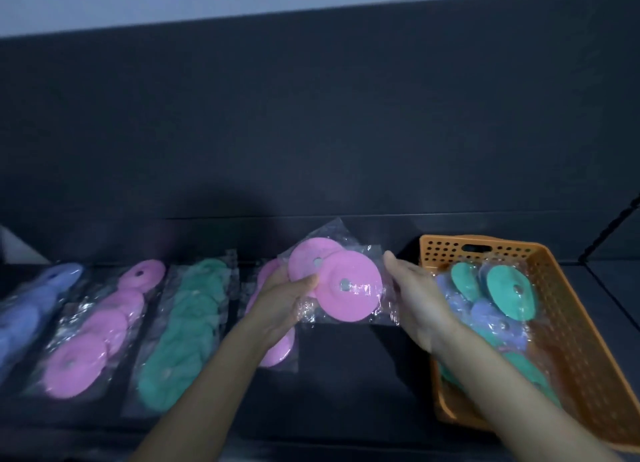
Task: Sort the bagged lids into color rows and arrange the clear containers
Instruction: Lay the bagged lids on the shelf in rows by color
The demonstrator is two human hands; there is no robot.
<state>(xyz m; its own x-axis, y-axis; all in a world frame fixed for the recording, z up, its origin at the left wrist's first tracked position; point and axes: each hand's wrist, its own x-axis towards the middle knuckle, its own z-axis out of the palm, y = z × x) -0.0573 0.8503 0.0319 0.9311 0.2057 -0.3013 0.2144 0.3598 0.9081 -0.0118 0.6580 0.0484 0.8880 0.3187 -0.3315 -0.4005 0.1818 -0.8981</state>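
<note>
1. The desk (346, 375) carries four rows of bagged lids running from near edge to far edge: blue row (31, 309), pink row (93, 330), green row (180, 330), second pink row (277, 351).
2. The orange basket (581, 340) at the desk's right edge holds more green and blue bags; their number is unclear.
3. The pink bag (346, 288), holding two lids, is held above the desk with its long axis left-right. The second pink row is just to its left, nearer the left hand (277, 309).
4. The left hand's fingers curl round the bag's left end. The right hand (419, 302) has its fingers straight beside the right end.
</note>
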